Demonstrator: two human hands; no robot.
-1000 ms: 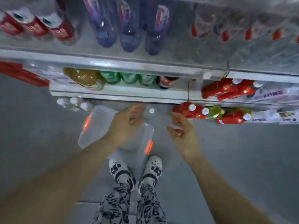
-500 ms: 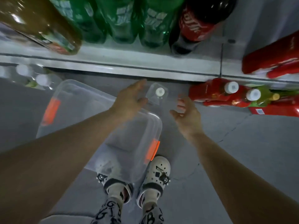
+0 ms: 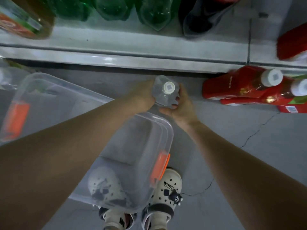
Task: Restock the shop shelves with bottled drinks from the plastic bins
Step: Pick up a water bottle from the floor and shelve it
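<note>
A clear water bottle [image 3: 163, 94] with a white cap stands on the grey floor just below the lowest shelf [image 3: 126, 58]. My left hand [image 3: 142, 97] grips its left side and my right hand [image 3: 180, 107] curls round its right and near side. A clear plastic bin [image 3: 136, 146] with orange latches lies on the floor under my left forearm, with nothing visible inside it. Green bottles [image 3: 154, 12], a dark cola bottle [image 3: 202, 17] and a brownish bottle [image 3: 26, 19] stand on the shelf above.
Red-wrapped bottles with white caps [image 3: 245, 87] stand on the floor at the right under the shelf. More clear bottles [image 3: 5, 77] sit blurred at the far left. My feet in white clogs [image 3: 166, 188] are beside and beneath the bin. The floor at right is cracked concrete.
I have bent lower, so the view has closed in on the floor. Both hands, open and apart before, have come together round the clear bottle.
</note>
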